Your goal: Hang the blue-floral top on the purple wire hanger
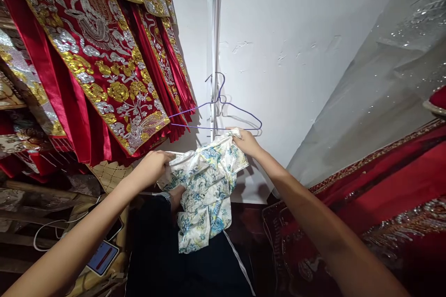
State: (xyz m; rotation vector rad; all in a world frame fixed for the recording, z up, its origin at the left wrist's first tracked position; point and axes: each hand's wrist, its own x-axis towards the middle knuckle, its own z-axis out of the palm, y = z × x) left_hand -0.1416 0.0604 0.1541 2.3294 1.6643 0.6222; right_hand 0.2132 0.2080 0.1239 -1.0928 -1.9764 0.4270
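Observation:
A white floral garment (209, 185) with blue and yellow flowers hangs crumpled over my lap; its exact cut is hard to make out. My left hand (155, 166) grips its upper left edge, fingers closed and partly turned from view. At the upper right edge, my right hand (245, 143) pinches the cloth between thumb and fingers. Just above the garment, a purple wire hanger (244, 110) hangs with no clothing on it, its hook near a narrow white upright (215, 32) by the wall.
Red robes with gold and silver embroidery (118, 69) hang on the left. A lit phone (102, 257) and a white cable (36, 236) lie on a bamboo surface at lower left. Clear plastic sheeting (351, 102) and red beaded fabric (393, 185) are on the right.

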